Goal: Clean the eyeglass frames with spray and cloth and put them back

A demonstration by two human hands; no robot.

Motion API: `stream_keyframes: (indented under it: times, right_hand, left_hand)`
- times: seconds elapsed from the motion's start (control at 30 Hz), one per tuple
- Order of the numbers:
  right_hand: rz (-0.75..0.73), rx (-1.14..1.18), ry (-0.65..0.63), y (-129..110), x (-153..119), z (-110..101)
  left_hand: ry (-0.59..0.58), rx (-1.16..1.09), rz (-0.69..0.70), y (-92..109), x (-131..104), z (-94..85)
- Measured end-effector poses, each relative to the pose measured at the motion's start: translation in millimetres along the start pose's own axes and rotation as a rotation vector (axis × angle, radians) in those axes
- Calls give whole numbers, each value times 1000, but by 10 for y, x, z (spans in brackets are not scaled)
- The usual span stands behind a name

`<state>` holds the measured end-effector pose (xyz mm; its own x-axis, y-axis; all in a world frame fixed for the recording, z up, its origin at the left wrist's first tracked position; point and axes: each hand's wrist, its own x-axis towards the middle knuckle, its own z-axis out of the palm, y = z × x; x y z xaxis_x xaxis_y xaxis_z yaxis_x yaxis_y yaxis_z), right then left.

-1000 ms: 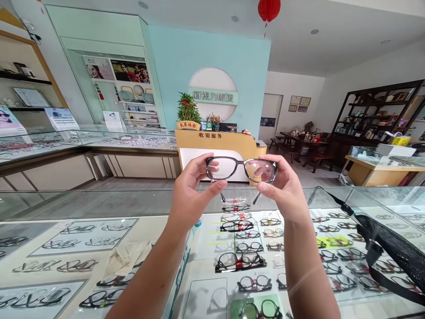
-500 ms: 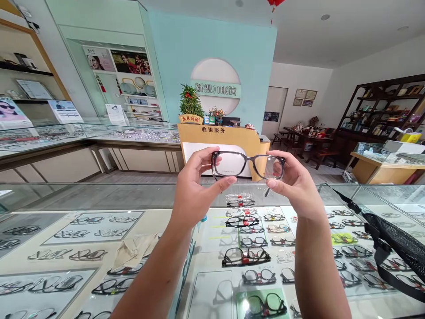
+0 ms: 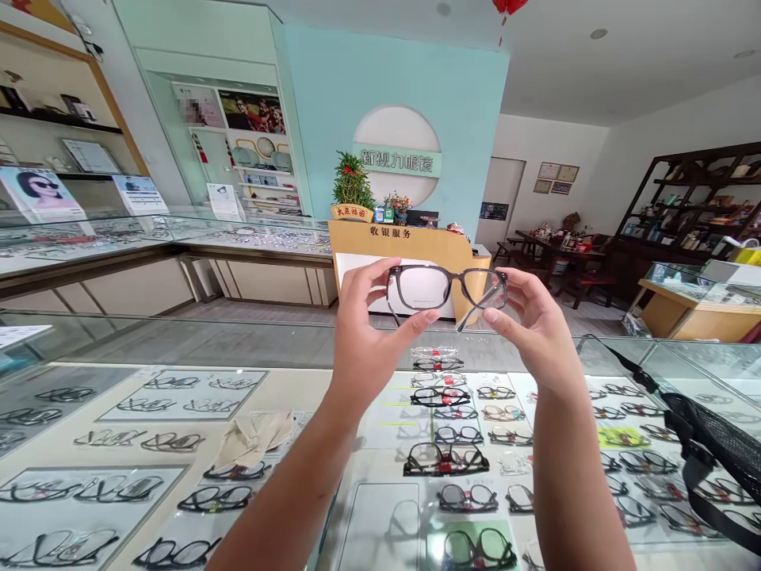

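A pair of dark-rimmed glasses (image 3: 456,278) with clear lenses is held up above the glass display case, the front facing away or toward me, I cannot tell which. My left hand (image 3: 372,329) pinches its left end between thumb and fingers. The right end is gripped by my right hand (image 3: 532,325) in the same way. One temple slants down behind the right lens. Beneath my hands, rows of glasses (image 3: 445,458) lie in the case, and a beige cloth (image 3: 253,438) rests to the left of my left forearm.
A black mesh bag with a strap (image 3: 713,444) lies at the right on the case (image 3: 208,337). Beyond stand a wooden counter (image 3: 410,242) with a plant (image 3: 352,181), more glass cases (image 3: 255,238) at the left, and a dark shelf (image 3: 690,198) at the right.
The view has turned slightly left, so the surroundings sit further right. The glasses are tilted a little differently, with the temple behind the right lens now slanting further left. Both hands keep their hold.
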<state>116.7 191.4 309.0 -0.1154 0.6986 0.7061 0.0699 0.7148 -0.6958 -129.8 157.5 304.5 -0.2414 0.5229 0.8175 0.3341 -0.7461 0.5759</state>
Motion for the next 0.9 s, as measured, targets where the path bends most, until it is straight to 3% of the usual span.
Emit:
stream_keyframes:
  times: [0.23,0.47,0.73,0.9]
  right_hand:
    - [39,-53,-16,66,7,-11]
    - [41,-89,47,94,0,19]
    - [-89,-237,179,-9,-36,111]
    - [-144,-285,190,-52,-45,139]
  left_hand:
    - [67,94,19,70,-60,25]
    - [101,35,-23,29,-66,61]
    - [39,-25,-127,-38,-10,39]
    - [44,-3,-144,-55,10,18]
